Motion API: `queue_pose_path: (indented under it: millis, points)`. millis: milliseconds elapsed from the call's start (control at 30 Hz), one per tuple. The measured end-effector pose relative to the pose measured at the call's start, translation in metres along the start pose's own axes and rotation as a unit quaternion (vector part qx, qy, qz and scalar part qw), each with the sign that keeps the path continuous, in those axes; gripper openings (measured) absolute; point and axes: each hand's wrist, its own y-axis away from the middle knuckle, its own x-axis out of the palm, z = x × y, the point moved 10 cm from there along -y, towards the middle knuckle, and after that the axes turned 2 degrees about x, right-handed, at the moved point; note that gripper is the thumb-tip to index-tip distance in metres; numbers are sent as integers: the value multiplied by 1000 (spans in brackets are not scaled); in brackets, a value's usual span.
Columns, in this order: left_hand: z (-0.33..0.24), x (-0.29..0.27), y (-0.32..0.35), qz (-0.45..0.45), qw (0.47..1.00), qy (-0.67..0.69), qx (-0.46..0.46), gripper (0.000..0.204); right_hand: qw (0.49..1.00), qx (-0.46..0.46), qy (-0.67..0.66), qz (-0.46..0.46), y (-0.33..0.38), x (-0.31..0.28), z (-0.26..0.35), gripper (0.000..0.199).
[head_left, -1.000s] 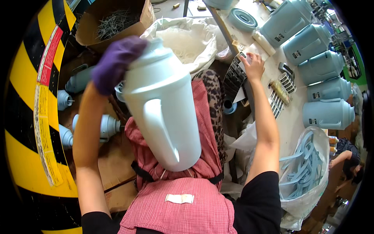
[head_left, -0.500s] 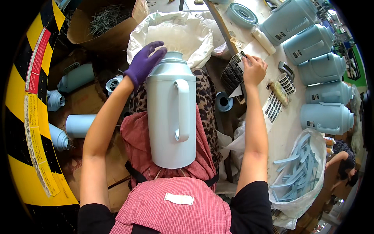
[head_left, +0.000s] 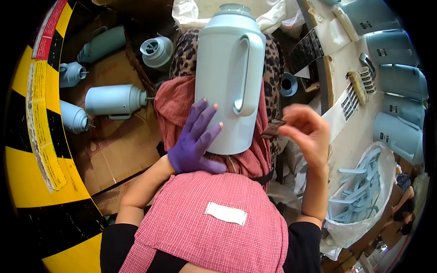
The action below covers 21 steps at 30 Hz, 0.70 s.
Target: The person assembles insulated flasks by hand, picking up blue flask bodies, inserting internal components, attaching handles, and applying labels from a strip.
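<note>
A pale blue thermos jug [head_left: 223, 82] lies across my lap on the pink checked apron, its neck pointing away from me and its handle [head_left: 248, 75] facing up toward the right. Against the lower left side of the jug rests my left hand [head_left: 193, 143], in a purple glove with bare fingertips, its fingers spread. My bare right hand [head_left: 309, 132] is closed in a pinch on a small dark sticker [head_left: 272, 129], just right of the jug's base and apart from it.
Several pale blue jugs [head_left: 116, 100] lie on cardboard at the left, beside a yellow-and-black striped post [head_left: 41, 136]. More jugs [head_left: 398, 136], sticker sheets [head_left: 350, 102] and a bag of loose handles [head_left: 359, 191] line the right. A person [head_left: 403, 204] is at the far right.
My left hand has gone from the jug's neck down to its lower body. My right hand has come from the sticker sheet on the table to beside the jug, with a sticker.
</note>
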Motion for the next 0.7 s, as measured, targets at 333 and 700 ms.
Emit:
queue_pose_path:
  millis: [333,700]
  points:
    - [14,16,12,-70,996,-50,4,69,984,113,-67,121,-12,77,-48,27]
    - [29,32,25,-8,993,-120,-12,39,983,61,172,23,-32,53,-72,48]
